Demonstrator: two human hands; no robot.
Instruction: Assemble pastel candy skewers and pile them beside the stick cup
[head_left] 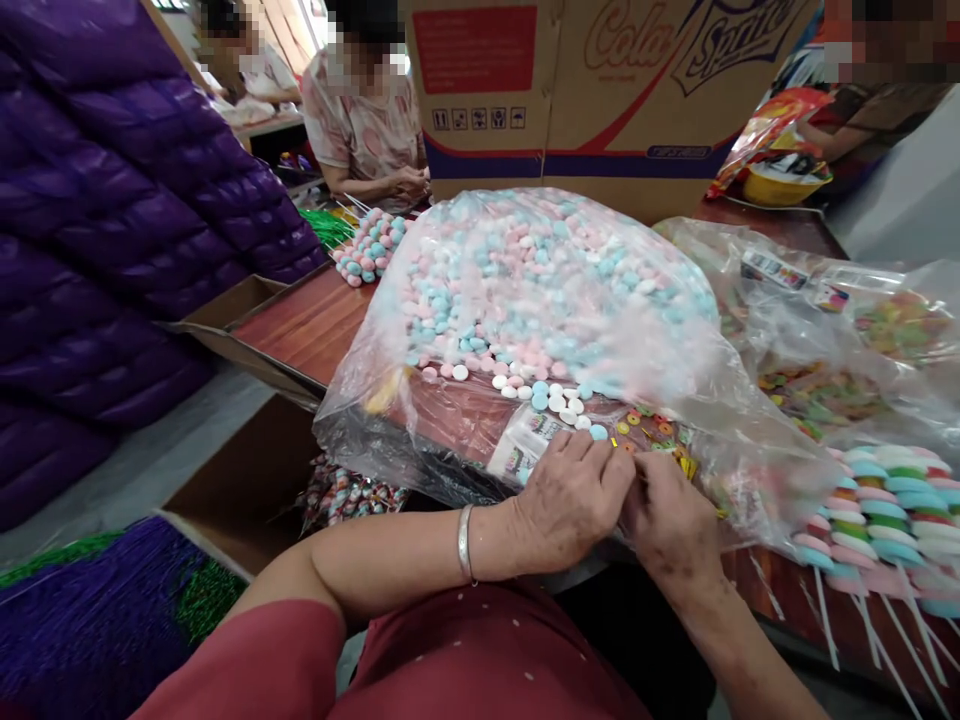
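Stickers (651, 432), small and bright, lie on the wooden table (315, 320) just beyond my fingertips, under the lip of the big clear bag of pink, blue and white candy discs (540, 290). My left hand (570, 500) and right hand (671, 520) meet over them, fingers curled together on something tiny; I cannot tell exactly what is pinched, since my knuckles hide it. I judge the bag is the risk: its mouth sags open toward me and loose discs (555, 395) already sit at the edge, so a nudge from my wrist could spill more onto the stickers. The printed label sheet (525, 450) beside my left hand could slide off the table edge. To my right, finished lollipop sticks (877, 520) lie close, and a careless elbow could knock them.
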